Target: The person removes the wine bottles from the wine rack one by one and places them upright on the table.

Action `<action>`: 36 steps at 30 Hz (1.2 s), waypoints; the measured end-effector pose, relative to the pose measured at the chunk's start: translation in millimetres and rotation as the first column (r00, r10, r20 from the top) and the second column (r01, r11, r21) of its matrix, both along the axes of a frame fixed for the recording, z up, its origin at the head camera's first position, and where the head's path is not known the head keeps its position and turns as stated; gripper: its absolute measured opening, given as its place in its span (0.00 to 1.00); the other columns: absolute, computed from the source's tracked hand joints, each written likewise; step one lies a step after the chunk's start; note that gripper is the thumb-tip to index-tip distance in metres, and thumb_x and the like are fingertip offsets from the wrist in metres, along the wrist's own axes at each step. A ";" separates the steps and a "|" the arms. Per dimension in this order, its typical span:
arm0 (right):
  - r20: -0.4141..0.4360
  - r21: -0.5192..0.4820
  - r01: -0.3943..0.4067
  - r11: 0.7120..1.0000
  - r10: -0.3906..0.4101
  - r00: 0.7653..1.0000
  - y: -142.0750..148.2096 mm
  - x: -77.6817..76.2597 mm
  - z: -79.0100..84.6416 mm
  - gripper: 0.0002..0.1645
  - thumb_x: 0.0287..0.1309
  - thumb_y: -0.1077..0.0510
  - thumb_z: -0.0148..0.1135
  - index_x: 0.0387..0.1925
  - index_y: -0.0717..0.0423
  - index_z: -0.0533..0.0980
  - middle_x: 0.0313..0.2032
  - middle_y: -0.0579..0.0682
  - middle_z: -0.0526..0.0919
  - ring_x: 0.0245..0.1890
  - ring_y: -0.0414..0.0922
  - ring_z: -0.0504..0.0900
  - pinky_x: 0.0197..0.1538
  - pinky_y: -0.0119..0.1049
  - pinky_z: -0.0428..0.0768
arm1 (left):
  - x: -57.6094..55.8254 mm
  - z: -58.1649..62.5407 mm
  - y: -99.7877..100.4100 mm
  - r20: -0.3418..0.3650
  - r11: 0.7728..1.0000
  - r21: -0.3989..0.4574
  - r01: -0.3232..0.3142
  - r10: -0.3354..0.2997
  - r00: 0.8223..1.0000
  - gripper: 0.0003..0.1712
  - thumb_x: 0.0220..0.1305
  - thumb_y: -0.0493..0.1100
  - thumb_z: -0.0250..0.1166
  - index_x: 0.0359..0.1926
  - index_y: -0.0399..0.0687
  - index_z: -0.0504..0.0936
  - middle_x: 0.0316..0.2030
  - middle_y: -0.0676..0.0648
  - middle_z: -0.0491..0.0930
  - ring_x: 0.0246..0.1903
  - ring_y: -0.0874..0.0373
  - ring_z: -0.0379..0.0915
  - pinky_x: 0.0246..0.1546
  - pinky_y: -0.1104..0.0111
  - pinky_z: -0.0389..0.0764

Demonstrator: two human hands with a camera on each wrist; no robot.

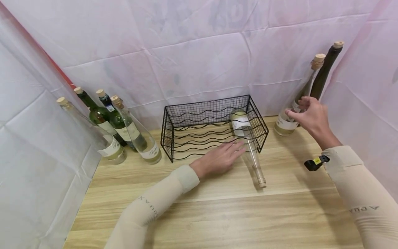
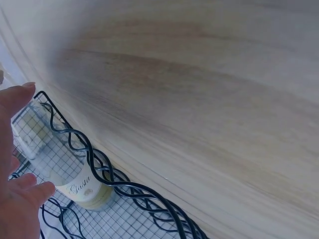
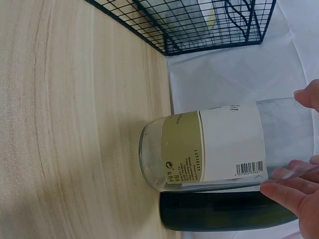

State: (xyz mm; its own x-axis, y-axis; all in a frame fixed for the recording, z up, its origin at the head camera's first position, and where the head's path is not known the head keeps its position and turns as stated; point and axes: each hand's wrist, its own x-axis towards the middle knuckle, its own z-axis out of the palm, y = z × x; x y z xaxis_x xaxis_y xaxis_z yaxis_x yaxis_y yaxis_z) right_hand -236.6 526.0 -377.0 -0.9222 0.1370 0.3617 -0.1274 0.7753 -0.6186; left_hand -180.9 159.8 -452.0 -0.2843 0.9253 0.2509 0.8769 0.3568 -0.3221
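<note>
My left hand (image 1: 219, 157) is at the front of a black wire rack (image 1: 214, 100), palm down with fingers extended. Its fingertips overlap the shoulder of a clear glass bottle (image 1: 240, 124) lying in the rack. That bottle's corked neck sticks out over the front towards me. At the far right, my right hand (image 1: 312, 116) has thumb and fingers around a second clear bottle (image 3: 229, 144), which stands upright and corked. Its white and tan label faces the right wrist camera, and some fingers show through the glass. Close behind it stands a dark green bottle (image 3: 224, 211).
On the left stand several corked bottles: clear ones, such as the clear bottle (image 1: 152, 152) nearest the rack, and green ones, such as the green bottle (image 1: 99, 116). A wooden table (image 1: 224, 218) lies under everything. White sheeting (image 1: 199, 62) hangs behind and at both sides.
</note>
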 end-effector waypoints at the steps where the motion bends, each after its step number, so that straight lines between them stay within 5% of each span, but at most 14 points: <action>1: 0.002 -0.004 0.000 1.000 0.000 1.000 0.2 -0.3 -1.0 0.52 0.49 0.39 0.68 0.64 0.68 0.61 0.53 0.70 0.75 0.50 0.63 0.75 0.49 0.61 0.75 | -1.0 -0.4 1.1 -0.004 1.000 -0.005 -0.004 0.004 1.000 0.32 0.71 0.45 0.40 0.72 0.40 0.48 0.71 0.35 0.48 0.67 0.44 0.50 0.69 0.58 0.47; 8: 0.011 -0.014 0.004 1.000 -0.004 1.000 2.7 -2.1 -5.5 0.52 0.49 0.39 0.68 0.64 0.67 0.60 0.54 0.69 0.75 0.51 0.63 0.75 0.49 0.60 0.74 | -8.8 -1.0 8.1 -0.044 1.000 -0.016 0.018 -0.019 0.999 0.30 0.71 0.43 0.37 0.71 0.39 0.52 0.70 0.35 0.54 0.69 0.43 0.42 0.71 0.57 0.36; 18: 0.069 -0.023 -0.020 1.000 0.022 0.997 9.2 -2.8 -6.4 0.53 0.52 0.38 0.65 0.67 0.66 0.57 0.56 0.70 0.73 0.52 0.63 0.74 0.50 0.61 0.74 | -16.1 -3.4 15.2 -0.069 1.000 -0.012 0.025 -0.025 0.997 0.28 0.73 0.42 0.36 0.70 0.39 0.54 0.68 0.36 0.58 0.69 0.43 0.43 0.71 0.57 0.36; 24: 0.116 -0.015 -0.036 0.999 0.038 0.993 8.9 -4.1 -5.6 0.55 0.53 0.34 0.62 0.68 0.68 0.53 0.57 0.72 0.70 0.54 0.64 0.71 0.51 0.62 0.72 | -19.6 -3.9 16.8 -0.096 1.000 -0.026 -0.003 0.000 0.995 0.29 0.70 0.43 0.41 0.70 0.39 0.55 0.67 0.38 0.59 0.69 0.43 0.45 0.70 0.55 0.46; 31: 0.146 -0.024 -0.063 0.998 0.066 0.987 8.0 -1.2 -2.3 0.55 0.54 0.35 0.62 0.67 0.70 0.53 0.57 0.73 0.69 0.55 0.65 0.70 0.51 0.63 0.72 | -19.5 -5.8 24.9 -0.107 0.997 -0.073 -0.031 0.023 0.994 0.30 0.73 0.46 0.39 0.72 0.43 0.50 0.70 0.40 0.54 0.70 0.45 0.38 0.71 0.56 0.36; 36: 0.175 -0.027 -0.065 0.997 0.069 0.982 7.5 1.8 0.9 0.57 0.54 0.35 0.62 0.67 0.70 0.51 0.58 0.74 0.68 0.56 0.66 0.69 0.52 0.63 0.71 | -18.9 -5.8 32.2 -0.114 0.998 -0.058 -0.004 -0.003 0.994 0.27 0.75 0.45 0.36 0.72 0.44 0.53 0.70 0.40 0.54 0.70 0.43 0.34 0.71 0.55 0.39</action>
State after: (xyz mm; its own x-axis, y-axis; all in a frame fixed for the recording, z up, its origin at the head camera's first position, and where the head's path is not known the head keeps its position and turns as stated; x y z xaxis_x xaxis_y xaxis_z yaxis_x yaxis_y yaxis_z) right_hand -234.8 533.4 -376.1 -0.9784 0.0784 0.1911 -0.0669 0.7550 -0.6523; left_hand -199.8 192.0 -457.8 -0.2577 0.9391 0.2274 0.8333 0.3352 -0.4397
